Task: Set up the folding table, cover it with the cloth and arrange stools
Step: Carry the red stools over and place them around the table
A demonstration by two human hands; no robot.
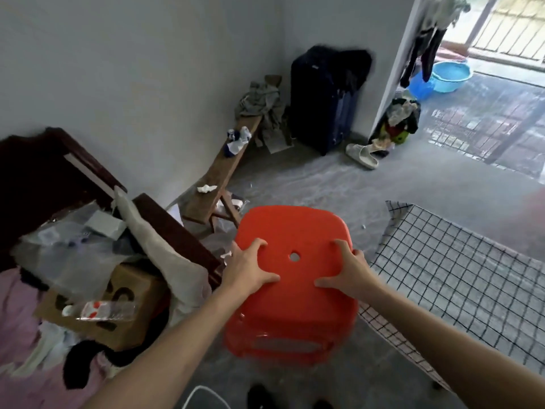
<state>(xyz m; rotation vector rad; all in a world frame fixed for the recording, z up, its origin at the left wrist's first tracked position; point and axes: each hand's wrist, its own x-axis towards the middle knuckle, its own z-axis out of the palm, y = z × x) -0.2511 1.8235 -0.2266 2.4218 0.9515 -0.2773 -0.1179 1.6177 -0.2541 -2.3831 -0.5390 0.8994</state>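
The folding table, draped in a grid-checked cloth, fills the right side. Just beside its left edge, an orange plastic stool is apparently held off the concrete floor, though its feet are blurred. The left hand and right hand grip the seat's two sides, fingers spread and curled over the edges, thumbs pressed on top.

Red stool: legs blurred, feet out of sight below the seat. Checked cloth ran off the right edge; counter beneath fully hidden. Dark shoes cut by the bottom edge. Print on cardboard box unreadable.
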